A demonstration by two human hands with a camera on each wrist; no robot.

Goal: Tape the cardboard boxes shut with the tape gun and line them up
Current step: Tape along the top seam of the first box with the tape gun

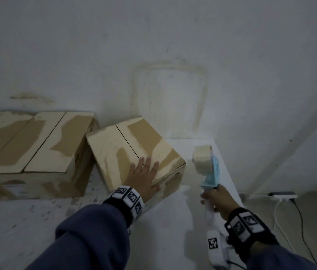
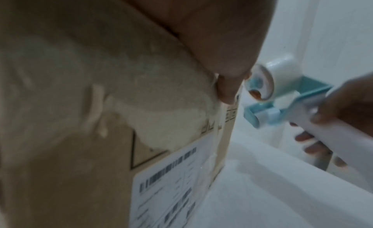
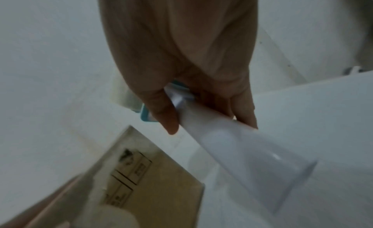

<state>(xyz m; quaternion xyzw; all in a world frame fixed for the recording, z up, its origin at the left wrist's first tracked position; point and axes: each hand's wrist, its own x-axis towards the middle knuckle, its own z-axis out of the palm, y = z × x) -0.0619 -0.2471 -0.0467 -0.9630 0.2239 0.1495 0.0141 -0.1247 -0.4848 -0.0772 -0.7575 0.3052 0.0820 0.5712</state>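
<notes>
On table [image 1: 173,221]: two boxes [image 1: 134,152] (unsealed).

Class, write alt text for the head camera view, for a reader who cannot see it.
A left hand lies flat on a closed cardboard box while the right hand grips a tape gun beside it, above a white table. A second box sits to the left against a stained wall.

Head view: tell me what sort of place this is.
Probably a bare room used for packing, not a fitted workshop: stained white wall, speckled white table holding two cardboard boxes, and a power strip with cables on the floor.
</notes>
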